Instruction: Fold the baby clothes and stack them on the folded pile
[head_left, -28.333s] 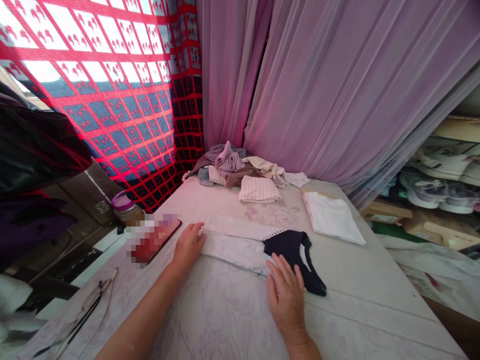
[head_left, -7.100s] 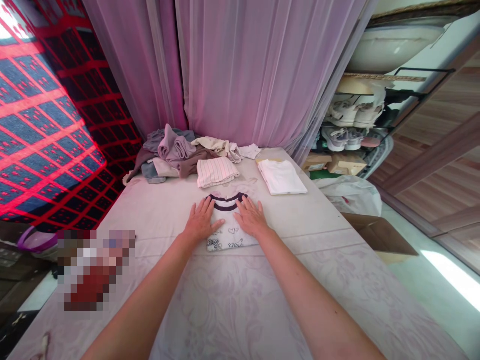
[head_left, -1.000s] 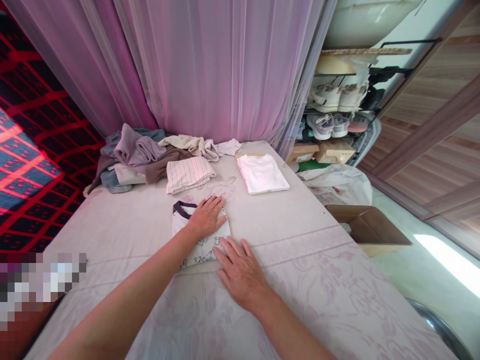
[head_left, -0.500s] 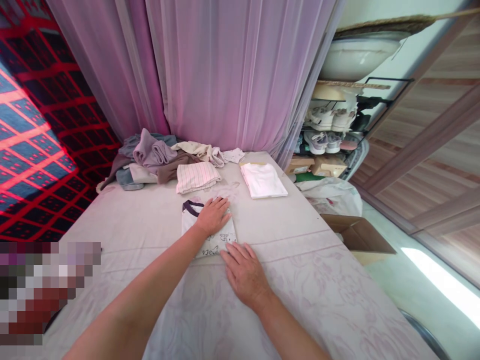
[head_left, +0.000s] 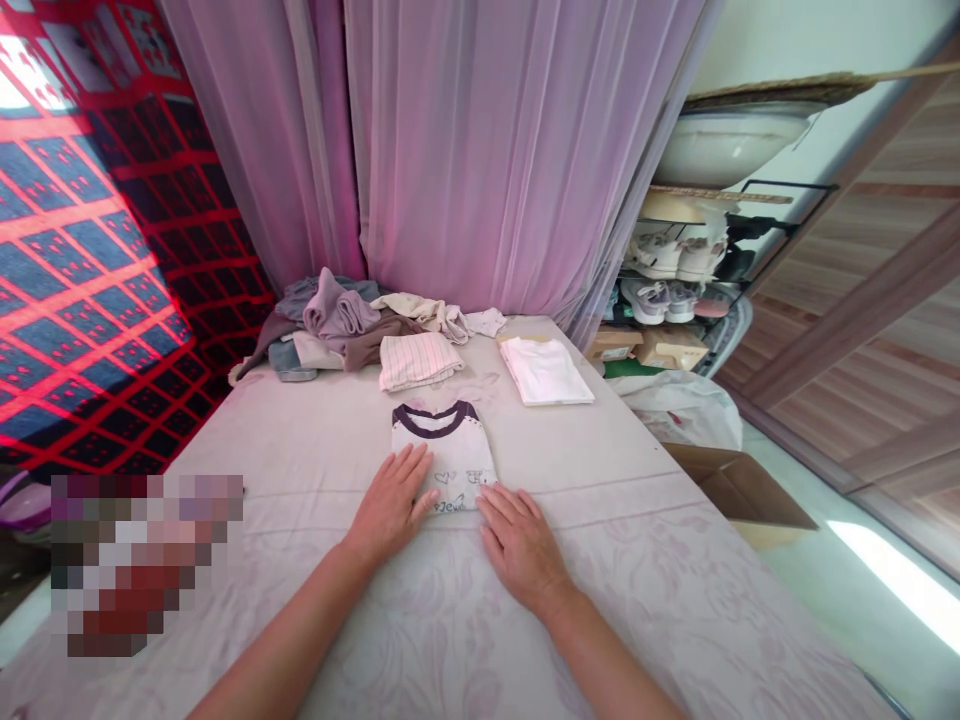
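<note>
A folded white T-shirt (head_left: 450,460) with a dark purple collar and printed drawings lies flat on the bed, its neckline facing away from me. My left hand (head_left: 394,500) rests open over its near left edge, fingers together and stretched forward. At the near right corner, my right hand (head_left: 521,540) lies open and flat, fingertips touching the shirt's edge. Beyond it sit a folded striped garment (head_left: 420,362) and, to the right, a folded white garment (head_left: 547,371).
A heap of loose clothes (head_left: 341,315) lies at the back left against a purple curtain (head_left: 480,150). Right of the bed (head_left: 660,590) are an open cardboard box (head_left: 739,490), a plastic bag (head_left: 675,405) and a shelf with shoes (head_left: 660,300). A red-and-black cloth (head_left: 187,260) hangs at left.
My left hand has drawn back from the shirt's upper middle to its near left edge, uncovering the collar. My right hand stays by the near right corner. The view has shifted slightly.
</note>
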